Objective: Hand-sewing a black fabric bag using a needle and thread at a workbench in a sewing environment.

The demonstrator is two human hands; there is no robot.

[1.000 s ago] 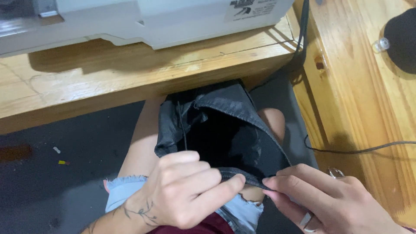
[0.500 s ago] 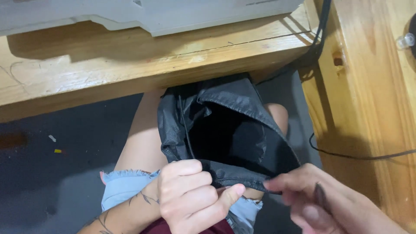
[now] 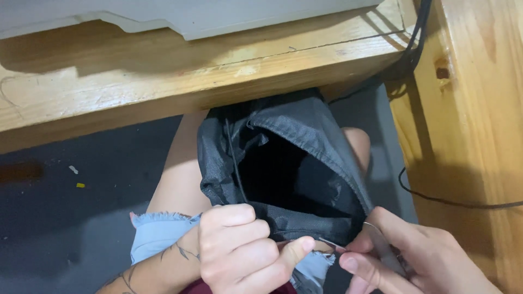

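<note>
A black fabric bag lies open on my lap, its dark mouth facing up. My left hand is closed on the bag's near hem, thumb pressing the edge. My right hand pinches a small metal tool with its thin tip at the same hem, just right of my left thumb. A thin black cord runs along the bag's left side.
A wooden table edge crosses the top, with a grey machine base on it. A wooden upright stands at right with black cables over it. Dark floor lies at left. I wear frayed light denim shorts.
The view has tilted down and nearer. My hands have shifted slightly right along the hem, and the metal tool's tip now shows at the fabric edge.
</note>
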